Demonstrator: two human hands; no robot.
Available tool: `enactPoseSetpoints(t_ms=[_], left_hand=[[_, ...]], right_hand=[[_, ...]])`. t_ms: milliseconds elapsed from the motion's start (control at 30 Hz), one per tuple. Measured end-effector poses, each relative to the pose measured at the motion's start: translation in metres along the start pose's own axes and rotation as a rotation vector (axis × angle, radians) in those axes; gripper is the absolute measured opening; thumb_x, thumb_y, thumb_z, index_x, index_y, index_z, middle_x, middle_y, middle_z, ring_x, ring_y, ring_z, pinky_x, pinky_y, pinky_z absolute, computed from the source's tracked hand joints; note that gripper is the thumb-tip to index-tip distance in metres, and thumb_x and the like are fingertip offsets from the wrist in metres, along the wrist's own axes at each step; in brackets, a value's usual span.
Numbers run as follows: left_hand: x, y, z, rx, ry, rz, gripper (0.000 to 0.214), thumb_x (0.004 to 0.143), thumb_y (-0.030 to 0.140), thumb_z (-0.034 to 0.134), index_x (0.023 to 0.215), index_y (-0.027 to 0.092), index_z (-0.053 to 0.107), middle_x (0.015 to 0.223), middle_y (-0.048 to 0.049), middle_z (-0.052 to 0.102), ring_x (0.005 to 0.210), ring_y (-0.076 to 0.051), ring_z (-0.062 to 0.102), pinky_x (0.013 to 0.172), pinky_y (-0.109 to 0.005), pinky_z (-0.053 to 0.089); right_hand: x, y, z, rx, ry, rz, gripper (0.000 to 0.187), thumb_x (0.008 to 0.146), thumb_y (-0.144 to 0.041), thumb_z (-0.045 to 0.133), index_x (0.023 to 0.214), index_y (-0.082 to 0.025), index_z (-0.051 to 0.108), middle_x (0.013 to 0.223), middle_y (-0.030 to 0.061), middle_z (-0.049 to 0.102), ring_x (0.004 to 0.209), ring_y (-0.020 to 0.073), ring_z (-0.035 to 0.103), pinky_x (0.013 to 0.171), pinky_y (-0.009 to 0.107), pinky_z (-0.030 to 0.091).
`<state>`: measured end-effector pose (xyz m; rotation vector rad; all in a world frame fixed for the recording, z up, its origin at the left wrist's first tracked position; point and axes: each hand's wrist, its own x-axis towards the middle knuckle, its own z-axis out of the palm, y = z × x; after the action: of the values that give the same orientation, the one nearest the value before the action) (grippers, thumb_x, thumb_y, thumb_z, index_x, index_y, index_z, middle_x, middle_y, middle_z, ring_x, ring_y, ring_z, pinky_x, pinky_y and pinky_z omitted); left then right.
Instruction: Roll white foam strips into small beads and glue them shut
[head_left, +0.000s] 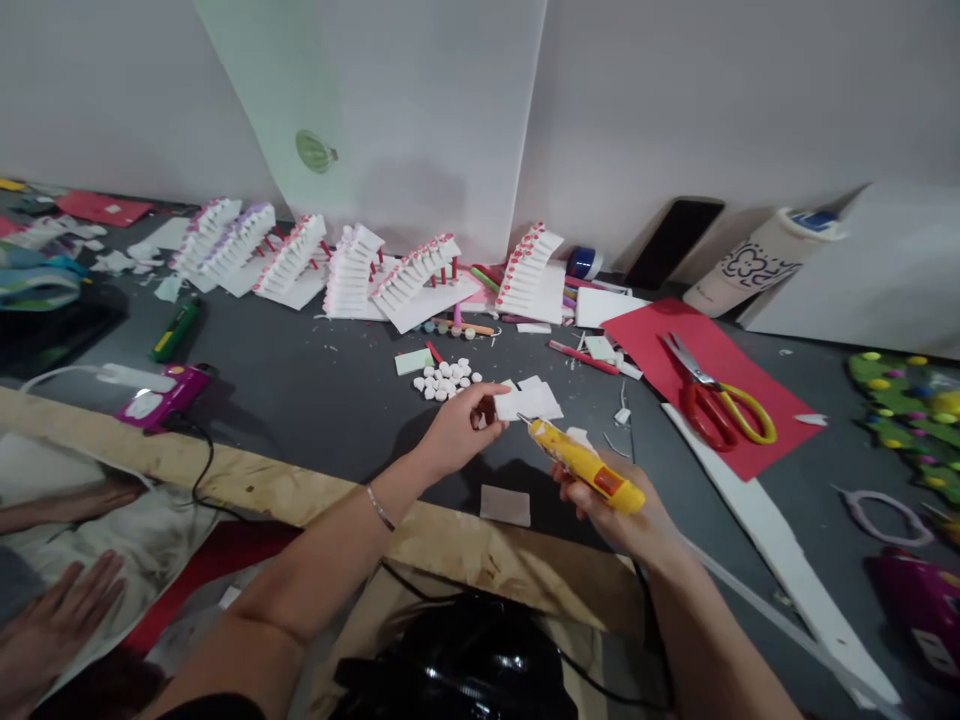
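Observation:
My left hand (456, 425) pinches a small white piece I cannot make out between thumb and fingers, just above the dark table (315, 400). My right hand (615, 505) is wrapped around a yellow glue gun (585, 465), whose nozzle points toward the left hand's fingertips. Just beyond the fingers lie white paper pieces (532, 400) and a cluster of small white foam bits (446, 380). A pale square of paper (505, 505) lies below, between my two hands.
Several white paper staircase models (360, 265) stand along the back wall. Red-and-yellow scissors (712, 395) rest on a red sheet (757, 425) at the right. A purple glue gun (161, 395) lies left, by a wooden board (247, 480). Another person's hand (56, 610) lies at bottom left.

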<state>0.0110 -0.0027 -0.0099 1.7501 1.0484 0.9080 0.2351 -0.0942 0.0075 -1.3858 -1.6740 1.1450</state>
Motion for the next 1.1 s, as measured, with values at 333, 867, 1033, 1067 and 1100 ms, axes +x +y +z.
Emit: enactPoseSetpoints(t_ms=[333,867,1033,1067,1100], left_hand=[[0.0,0.002,-0.004,0.05,-0.038,0.135,0.035,0.088,0.031,0.062,0.122,0.023,0.062,0.087,-0.0025,0.06,0.07,-0.012,0.053,0.062,-0.023,0.044],[-0.004,-0.003,0.003,0.147,-0.068,0.204,0.037,0.089,0.035,0.063,0.124,0.023,0.06,0.093,-0.0044,0.062,0.082,-0.017,0.059,0.079,-0.033,0.05],[-0.011,0.005,0.015,0.156,-0.113,0.257,0.039,0.092,0.038,0.058,0.127,0.021,0.059,0.098,-0.007,0.064,0.088,-0.019,0.06,0.083,-0.033,0.051],[-0.012,0.007,0.017,0.153,-0.124,0.259,0.039,0.092,0.038,0.057,0.128,0.021,0.058,0.099,-0.0073,0.064,0.089,-0.019,0.061,0.083,-0.032,0.051],[-0.014,0.009,0.018,0.151,-0.132,0.259,0.04,0.093,0.038,0.057,0.129,0.022,0.058,0.1,-0.0074,0.064,0.09,-0.019,0.061,0.082,-0.032,0.051]], right_hand=[[0.005,-0.01,0.005,-0.261,0.047,-0.194,0.041,0.089,-0.057,0.056,0.071,-0.02,0.058,0.065,0.0005,0.058,0.054,0.0131,0.055,0.052,0.026,0.041],[0.008,0.008,0.004,0.039,0.442,0.085,0.038,0.074,-0.058,0.071,0.085,-0.023,0.059,0.098,0.0075,0.068,0.075,0.0205,0.066,0.047,0.026,0.047],[0.018,0.02,0.001,0.376,0.409,0.194,0.039,0.07,-0.047,0.079,0.086,-0.022,0.053,0.099,0.0021,0.064,0.049,0.0061,0.051,0.043,0.023,0.042],[0.019,0.021,0.002,0.435,0.421,0.201,0.039,0.069,-0.044,0.081,0.086,-0.022,0.053,0.095,0.0004,0.063,0.047,0.0047,0.048,0.043,0.022,0.041],[0.02,0.022,0.002,0.486,0.43,0.207,0.04,0.068,-0.041,0.083,0.085,-0.022,0.053,0.091,-0.0008,0.061,0.047,0.0041,0.047,0.043,0.022,0.04]])
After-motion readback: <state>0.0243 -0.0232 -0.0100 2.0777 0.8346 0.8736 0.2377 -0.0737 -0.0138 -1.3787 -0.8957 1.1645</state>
